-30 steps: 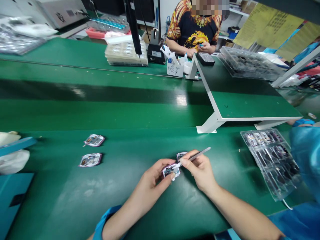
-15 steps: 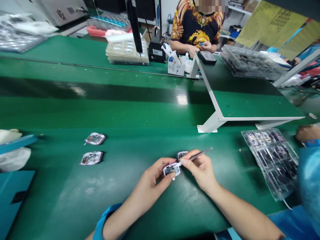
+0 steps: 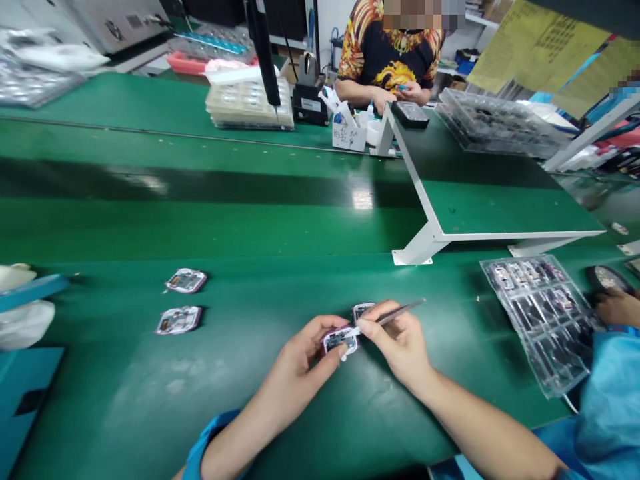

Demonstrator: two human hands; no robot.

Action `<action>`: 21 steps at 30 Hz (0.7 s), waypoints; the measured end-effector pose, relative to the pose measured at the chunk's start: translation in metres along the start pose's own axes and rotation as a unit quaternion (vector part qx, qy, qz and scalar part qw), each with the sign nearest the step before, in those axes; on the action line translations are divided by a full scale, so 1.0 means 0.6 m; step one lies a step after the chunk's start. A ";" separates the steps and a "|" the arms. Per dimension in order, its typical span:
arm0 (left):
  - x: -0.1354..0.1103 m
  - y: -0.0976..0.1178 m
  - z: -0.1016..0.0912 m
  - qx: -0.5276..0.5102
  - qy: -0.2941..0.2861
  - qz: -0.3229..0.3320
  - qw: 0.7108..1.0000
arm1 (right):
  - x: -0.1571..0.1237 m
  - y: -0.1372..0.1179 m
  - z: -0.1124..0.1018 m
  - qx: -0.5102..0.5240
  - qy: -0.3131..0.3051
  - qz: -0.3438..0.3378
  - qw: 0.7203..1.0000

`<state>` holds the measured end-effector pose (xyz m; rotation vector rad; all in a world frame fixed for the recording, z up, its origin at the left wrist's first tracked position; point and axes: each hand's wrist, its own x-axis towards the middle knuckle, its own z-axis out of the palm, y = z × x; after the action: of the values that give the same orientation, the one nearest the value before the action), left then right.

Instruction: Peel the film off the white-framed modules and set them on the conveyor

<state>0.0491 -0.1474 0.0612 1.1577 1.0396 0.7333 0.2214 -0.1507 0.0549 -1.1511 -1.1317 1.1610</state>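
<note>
Near the front middle of the green bench, my left hand is closed around the edges of a small electronic casing. It has a white rim, a pinkish-purple side and a circuit board inside. My right hand pinches slim metal tweezers, tilted with the back end up to the right. Their front end reaches over the casing, where a small whitish piece shows; whether the tips grip it I cannot tell. A similar casing lies just behind my hands, partly hidden by my right fingers.
Two more casings lie to the left. At right are a clear compartment tray with parts and a white-legged green stand. A co-worker's hand is by a dark round object at the right edge. Another person sits across the bench.
The view has shifted slightly. The co-worker's hand at right has moved down, and a dark round object now shows beside it. My hands keep nearly the same pose.
</note>
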 end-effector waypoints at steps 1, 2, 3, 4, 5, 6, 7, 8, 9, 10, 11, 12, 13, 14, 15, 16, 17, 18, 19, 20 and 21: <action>0.000 0.001 0.000 0.004 -0.001 -0.002 1.000 | 0.000 0.000 0.001 0.002 0.002 0.001 1.000; 0.000 0.001 0.000 0.007 -0.002 -0.004 1.000 | -0.001 0.000 0.001 0.003 0.004 0.001 1.000; -0.001 0.002 0.000 0.008 -0.003 -0.004 1.000 | -0.001 0.000 0.002 0.002 0.005 0.001 1.000; -0.001 0.002 0.000 0.009 -0.004 -0.005 1.000 | -0.002 0.000 0.002 -0.001 0.006 0.000 1.000; -0.001 0.002 0.001 0.008 -0.005 -0.005 1.000 | -0.002 0.000 0.002 -0.004 0.006 -0.001 1.000; -0.001 0.002 0.001 0.006 -0.004 -0.006 1.000 | -0.003 0.000 0.002 -0.007 0.006 -0.003 1.000; 0.000 0.002 0.002 0.002 0.000 -0.008 1.000 | -0.003 0.001 0.002 -0.009 0.005 -0.006 1.000; 0.000 0.001 0.003 -0.003 0.007 -0.010 1.000 | -0.004 0.001 0.002 -0.011 0.004 -0.009 1.000; 0.000 0.001 0.004 -0.007 0.016 -0.012 1.000 | -0.005 0.001 0.002 -0.011 0.003 -0.013 1.000; 0.000 0.000 0.006 -0.008 0.026 -0.014 1.000 | -0.005 0.001 0.003 -0.011 0.002 -0.015 1.000; 0.000 -0.002 0.007 -0.007 0.035 -0.015 0.999 | -0.006 0.001 0.003 -0.012 0.002 -0.016 1.000; 0.000 -0.003 0.009 -0.002 0.041 -0.016 0.999 | -0.006 0.001 0.004 -0.013 0.004 -0.015 1.000; 0.000 -0.005 0.010 0.005 0.045 -0.016 0.999 | -0.007 0.000 0.005 -0.015 0.006 -0.013 1.000; 0.000 -0.008 0.011 0.012 0.048 -0.014 0.999 | -0.007 0.000 0.005 -0.018 0.009 -0.012 1.000; 0.000 -0.010 0.012 0.017 0.051 -0.011 0.999 | -0.007 0.000 0.005 -0.020 0.012 -0.012 1.000; -0.001 -0.014 0.013 0.020 0.056 -0.007 0.998 | -0.008 0.000 0.006 -0.022 0.014 -0.013 1.000; -0.001 -0.017 0.014 0.023 0.066 -0.001 0.998 | -0.008 0.000 0.006 -0.023 0.015 -0.014 1.000; -0.002 -0.020 0.015 0.026 0.077 0.004 0.997 | -0.009 0.000 0.006 -0.025 0.014 -0.015 0.999; -0.002 -0.023 0.016 0.027 0.088 0.007 0.996 | -0.010 0.001 0.006 -0.028 0.012 -0.015 0.999; -0.002 -0.026 0.016 0.027 0.098 0.009 0.995 | -0.010 0.001 0.006 -0.029 0.008 -0.015 0.999; -0.002 -0.027 0.017 0.026 0.104 0.010 0.994 | -0.011 0.001 0.007 -0.030 0.005 -0.016 0.999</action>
<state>0.0572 -0.1566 0.0463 1.1535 1.2290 0.8611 0.2171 -0.1571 0.0542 -1.1801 -1.1805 1.1021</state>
